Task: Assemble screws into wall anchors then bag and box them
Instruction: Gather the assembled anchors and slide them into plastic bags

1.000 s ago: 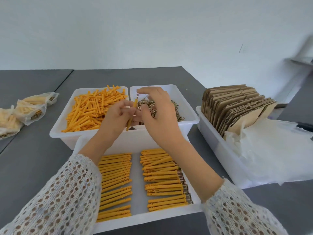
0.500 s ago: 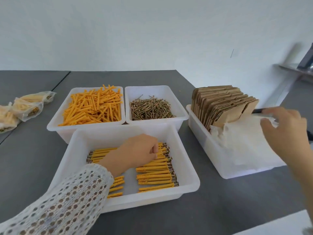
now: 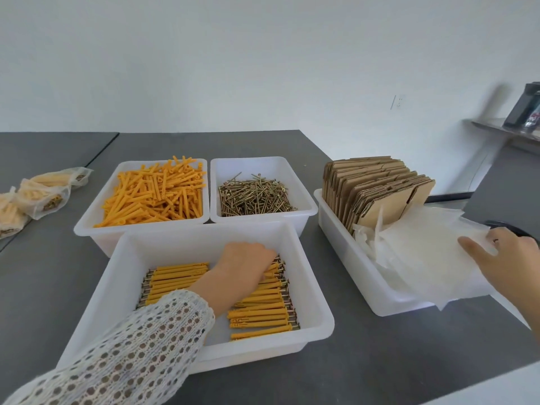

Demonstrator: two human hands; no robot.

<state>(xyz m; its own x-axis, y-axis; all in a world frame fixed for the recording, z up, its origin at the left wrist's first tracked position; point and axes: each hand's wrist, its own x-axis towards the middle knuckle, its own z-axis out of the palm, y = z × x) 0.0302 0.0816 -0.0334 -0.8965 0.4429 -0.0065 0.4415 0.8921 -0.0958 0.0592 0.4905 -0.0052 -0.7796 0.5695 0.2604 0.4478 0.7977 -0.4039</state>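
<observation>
Reaching into the near white plastic tub [image 3: 317, 318], left hand [image 3: 244, 266] lay knuckles-up on the right-hand row of orange wall anchors with screws pushed in [image 3: 263, 312]; fingers curled down among them, but whether any piece was actually pinched could not be told. Second row of the same assembled anchors [image 3: 175, 280] lay just beside, left of the wrist, partly under the white open-knit sleeve [image 3: 140, 346]. Right hand [image 3: 510, 258] rested at the far right on the stack of thin translucent plastic bags [image 3: 420, 258], thumb stretched flat across the top sheet, other fingers bent over its far edge, holding it. Bags filled the near half of a long white tub [image 3: 336, 238], behind them a row of flat brown cardboard box blanks [image 3: 377, 191] stood on edge. Farther back on the dark grey table [image 3: 365, 361] sat two more white tubs touching side by side: loose orange plastic anchors [image 3: 155, 197] on the left, loose brass-coloured screws [image 3: 254, 197] on the right. Filled clear bags of anchors [image 3: 43, 194] lay well apart at the left edge.
</observation>
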